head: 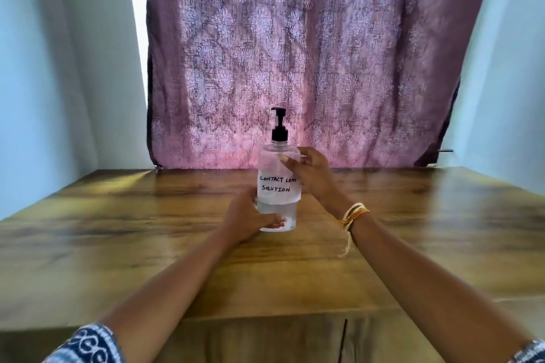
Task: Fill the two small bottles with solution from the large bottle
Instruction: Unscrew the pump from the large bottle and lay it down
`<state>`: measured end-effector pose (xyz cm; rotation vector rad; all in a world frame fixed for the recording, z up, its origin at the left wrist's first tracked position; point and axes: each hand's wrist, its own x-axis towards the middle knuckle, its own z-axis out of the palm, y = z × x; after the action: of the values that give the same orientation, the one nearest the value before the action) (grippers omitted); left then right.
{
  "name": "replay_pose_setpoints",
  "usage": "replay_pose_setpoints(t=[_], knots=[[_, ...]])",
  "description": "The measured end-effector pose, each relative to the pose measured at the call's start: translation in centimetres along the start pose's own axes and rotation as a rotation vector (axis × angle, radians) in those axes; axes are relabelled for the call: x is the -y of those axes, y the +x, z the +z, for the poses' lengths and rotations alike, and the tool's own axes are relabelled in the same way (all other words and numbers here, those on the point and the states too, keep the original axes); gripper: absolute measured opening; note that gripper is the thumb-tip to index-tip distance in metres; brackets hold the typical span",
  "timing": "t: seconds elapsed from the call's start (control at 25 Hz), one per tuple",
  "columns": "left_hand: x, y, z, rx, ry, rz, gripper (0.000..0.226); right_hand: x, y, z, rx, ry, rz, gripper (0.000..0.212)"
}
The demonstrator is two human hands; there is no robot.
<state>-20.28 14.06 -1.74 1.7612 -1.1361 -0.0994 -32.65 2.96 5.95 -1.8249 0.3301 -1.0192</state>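
Left hand (246,216): one; curled round the lower part of the large bottle from the left, thumb laid across the front near the base, heel of the hand on the desk.
Right hand (311,175): one; wrapped round the upper right side of the large bottle, thumb on the front above the label, the other fingers hidden behind the bottle.
Large bottle (277,186): one; clear plastic, upright, base on the desk, held between both hands; stands toward the far edge of the desk, about midway between its left and right edges.
Contents: clear liquid visible below the label; the level behind the label cannot be told.
Pump (278,125): one; black, screwed on top of the bottle, nozzle pointing left.
Label (278,187): one; white paper on the front of the bottle, handwritten "CONTACT LENS SOLUTION".
Bracelets (352,215): several thin thread bands, white, yellow and orange, on the right wrist, loose ends hanging down; exact count cannot be told.
Sleeves (88,343): two; dark blue and white patterned cloth, one at each lower corner of the view.
Desk (118,244): one; brown wood grain, far edge against the curtain.
Curtain (309,53): one; purple, pale damask pattern, hanging behind the desk.
Walls (59,68): two; pale blue-white, left and right of the curtain.
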Motion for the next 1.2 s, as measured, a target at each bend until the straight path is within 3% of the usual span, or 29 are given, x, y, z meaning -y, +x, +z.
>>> replay_pose_setpoints(t=[0.32, 0.48, 0.56, 0.68, 0.8, 0.92, 1.2], knots=[[-2.0, -3.2, 0.3, 0.060, -0.028, 0.044, 0.067, 1.4, -3.2, -1.6, 0.048, 0.012, 0.045, 0.029], [-6.0, -2.6, -2.3, 0.113, -0.262, 0.041, 0.091, 3.4, -2.6, -2.3, 0.072, -0.005, 0.041, 0.052], [-8.5, -1.0, -4.2, 0.043, -0.283, -0.008, 0.106, 5.2, -1.6, -2.5, 0.002, -0.013, -0.026, 0.047], [-11.4, 1.6, -5.9, 0.130, -0.280, -0.039, 0.111, 7.4, 0.1, -2.0, -0.041, -0.125, -0.105, 0.033], [-11.3, 2.4, -5.5, 0.234, -0.291, -0.028, 0.071, 8.1, 1.1, -1.3, 0.000, -0.347, -0.080, 0.027], [-9.7, 2.6, -4.5, 0.230, -0.383, -0.061, 0.052, 7.8, 1.1, -0.9, -0.027, -0.418, -0.052, 0.026], [-8.3, 2.9, -3.2, 0.165, -0.527, -0.070, 0.053, 7.1, 0.8, -0.6, -0.112, -0.472, -0.122, 0.032]])
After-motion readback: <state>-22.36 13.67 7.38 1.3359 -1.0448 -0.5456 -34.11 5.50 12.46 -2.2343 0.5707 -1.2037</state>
